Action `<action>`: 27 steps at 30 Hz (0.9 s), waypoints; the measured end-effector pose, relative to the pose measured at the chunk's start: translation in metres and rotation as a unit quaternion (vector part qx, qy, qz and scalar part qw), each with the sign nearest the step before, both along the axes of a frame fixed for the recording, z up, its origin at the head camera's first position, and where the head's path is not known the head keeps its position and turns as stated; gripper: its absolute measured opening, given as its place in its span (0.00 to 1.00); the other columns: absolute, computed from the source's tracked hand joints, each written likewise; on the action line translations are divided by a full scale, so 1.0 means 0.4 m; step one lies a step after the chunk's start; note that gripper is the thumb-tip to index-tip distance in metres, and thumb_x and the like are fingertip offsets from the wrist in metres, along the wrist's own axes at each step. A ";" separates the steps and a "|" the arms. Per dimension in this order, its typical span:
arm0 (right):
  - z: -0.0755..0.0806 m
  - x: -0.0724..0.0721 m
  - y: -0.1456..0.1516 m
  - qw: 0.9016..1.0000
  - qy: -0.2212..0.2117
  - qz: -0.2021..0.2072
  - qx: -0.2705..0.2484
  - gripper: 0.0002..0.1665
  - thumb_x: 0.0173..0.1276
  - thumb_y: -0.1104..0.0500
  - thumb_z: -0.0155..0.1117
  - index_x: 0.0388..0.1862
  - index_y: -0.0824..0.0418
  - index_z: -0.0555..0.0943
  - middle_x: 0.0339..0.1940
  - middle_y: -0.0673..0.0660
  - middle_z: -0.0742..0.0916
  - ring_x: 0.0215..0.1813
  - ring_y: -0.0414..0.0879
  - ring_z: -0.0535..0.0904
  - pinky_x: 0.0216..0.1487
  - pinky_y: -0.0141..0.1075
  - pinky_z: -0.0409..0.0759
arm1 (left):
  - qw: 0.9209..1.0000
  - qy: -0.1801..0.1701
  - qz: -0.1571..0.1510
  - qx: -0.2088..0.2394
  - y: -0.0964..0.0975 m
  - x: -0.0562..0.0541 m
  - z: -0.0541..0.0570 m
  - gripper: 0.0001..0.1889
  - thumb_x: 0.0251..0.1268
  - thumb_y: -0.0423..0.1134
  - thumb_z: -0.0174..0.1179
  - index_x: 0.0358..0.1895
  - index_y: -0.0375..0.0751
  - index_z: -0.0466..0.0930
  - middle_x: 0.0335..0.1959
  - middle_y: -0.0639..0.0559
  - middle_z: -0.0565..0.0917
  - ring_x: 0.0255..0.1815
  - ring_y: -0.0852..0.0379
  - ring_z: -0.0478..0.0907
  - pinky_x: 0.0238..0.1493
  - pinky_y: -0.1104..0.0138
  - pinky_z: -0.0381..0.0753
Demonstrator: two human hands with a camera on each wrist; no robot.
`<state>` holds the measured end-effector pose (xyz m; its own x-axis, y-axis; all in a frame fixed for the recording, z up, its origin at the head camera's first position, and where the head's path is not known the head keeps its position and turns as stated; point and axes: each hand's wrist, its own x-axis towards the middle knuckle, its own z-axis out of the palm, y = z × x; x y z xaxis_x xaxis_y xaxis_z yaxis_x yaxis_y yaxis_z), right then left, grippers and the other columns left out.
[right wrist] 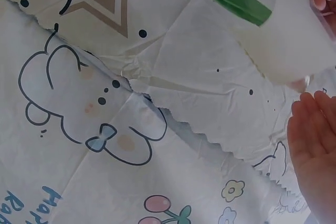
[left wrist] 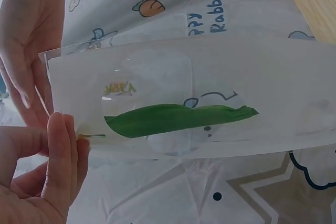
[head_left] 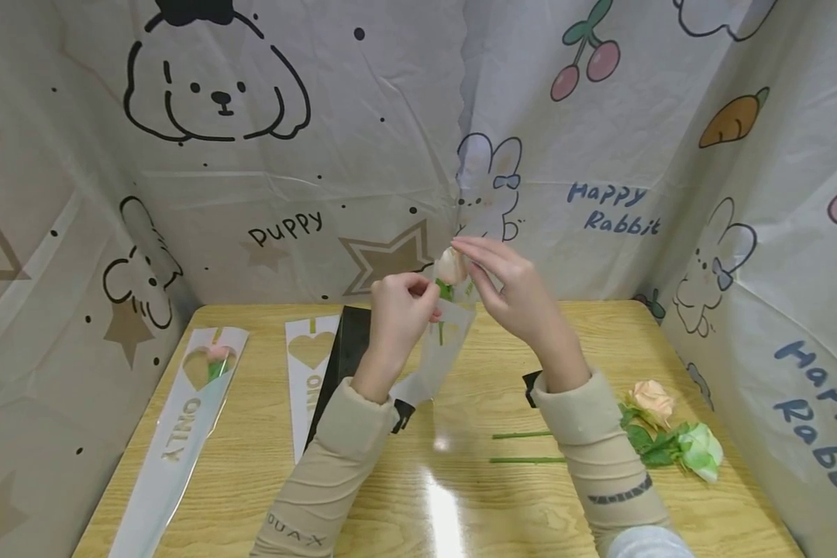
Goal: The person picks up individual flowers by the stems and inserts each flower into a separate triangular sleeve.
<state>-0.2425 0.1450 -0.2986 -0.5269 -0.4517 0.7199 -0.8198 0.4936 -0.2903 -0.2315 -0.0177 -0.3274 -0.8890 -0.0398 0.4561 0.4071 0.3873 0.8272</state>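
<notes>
A pale cream rose (head_left: 450, 267) pokes up at the mouth of a translucent flower sleeve (head_left: 428, 360), which is held tilted above the table. My left hand (head_left: 401, 314) pinches the sleeve near its mouth between thumb and fingers; in the left wrist view those fingers (left wrist: 60, 150) are at its end. A long green leaf (left wrist: 173, 120) shows through the clear window. Beside the rose head is my right hand (head_left: 512, 291), its fingertips at the bloom or the sleeve rim. In the right wrist view the fingers (right wrist: 310, 124) look straight. Their exact contact is partly hidden.
On the left lies a white ONLY sleeve (head_left: 156, 473) with a pink rose inside. Another white sleeve (head_left: 303, 403) and a black strip (head_left: 352, 333) lie nearer the middle. At right are a peach rose (head_left: 650, 401) and a pale green rose (head_left: 700, 451). Patterned cloth surrounds the table.
</notes>
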 end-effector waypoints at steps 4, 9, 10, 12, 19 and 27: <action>-0.009 0.006 -0.006 1.000 0.005 -0.002 0.011 0.17 0.64 0.72 0.54 0.51 0.70 0.78 0.52 0.63 0.81 0.54 0.52 0.76 0.55 0.36 0.76 | 1.000 0.007 -0.003 0.002 0.002 0.001 0.001 0.10 0.56 0.27 0.52 0.24 0.28 0.82 0.14 0.45 0.81 0.10 0.58 0.77 0.13 0.72 0.77; -0.019 0.013 -0.005 1.000 0.001 -0.002 0.013 0.16 0.63 0.72 0.54 0.50 0.71 0.78 0.51 0.63 0.81 0.54 0.53 0.77 0.53 0.37 0.77 | 1.000 0.012 0.001 0.005 0.003 0.004 0.007 0.10 0.57 0.28 0.52 0.24 0.28 0.82 0.14 0.45 0.81 0.11 0.59 0.77 0.13 0.72 0.76; -0.021 0.014 -0.005 1.000 0.001 -0.002 0.014 0.16 0.63 0.72 0.54 0.50 0.71 0.78 0.50 0.64 0.81 0.54 0.53 0.77 0.53 0.37 0.77 | 1.000 0.014 0.002 0.005 0.003 0.005 0.009 0.10 0.57 0.28 0.52 0.24 0.28 0.82 0.14 0.45 0.81 0.11 0.59 0.77 0.13 0.72 0.76; -0.025 0.016 -0.003 1.000 0.002 -0.005 0.019 0.15 0.63 0.72 0.55 0.49 0.71 0.79 0.50 0.64 0.82 0.53 0.53 0.77 0.53 0.38 0.77 | 1.000 0.018 0.003 0.005 0.004 0.007 0.012 0.10 0.56 0.28 0.52 0.24 0.29 0.82 0.14 0.46 0.81 0.11 0.60 0.77 0.13 0.72 0.76; -0.041 0.019 0.002 0.999 -0.007 -0.004 0.031 0.16 0.61 0.73 0.57 0.49 0.70 0.79 0.49 0.63 0.82 0.52 0.53 0.78 0.50 0.38 0.79 | 1.000 0.028 0.005 -0.001 0.008 0.011 0.020 0.10 0.56 0.27 0.52 0.24 0.28 0.82 0.13 0.45 0.81 0.10 0.59 0.77 0.12 0.73 0.75; -0.046 0.026 0.004 0.999 -0.029 -0.006 0.036 0.17 0.61 0.74 0.56 0.48 0.68 0.80 0.49 0.63 0.82 0.49 0.52 0.79 0.38 0.36 0.80 | 0.999 0.032 -0.003 0.004 0.009 0.015 0.021 0.10 0.57 0.27 0.52 0.25 0.27 0.82 0.15 0.44 0.81 0.11 0.59 0.77 0.13 0.73 0.76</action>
<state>-0.2322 0.1465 -0.3169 -0.5729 -0.4941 0.6539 -0.7963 0.5247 -0.3011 -0.2256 -0.0142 -0.3190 -0.8584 -0.0381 0.5116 0.4615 0.3783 0.8025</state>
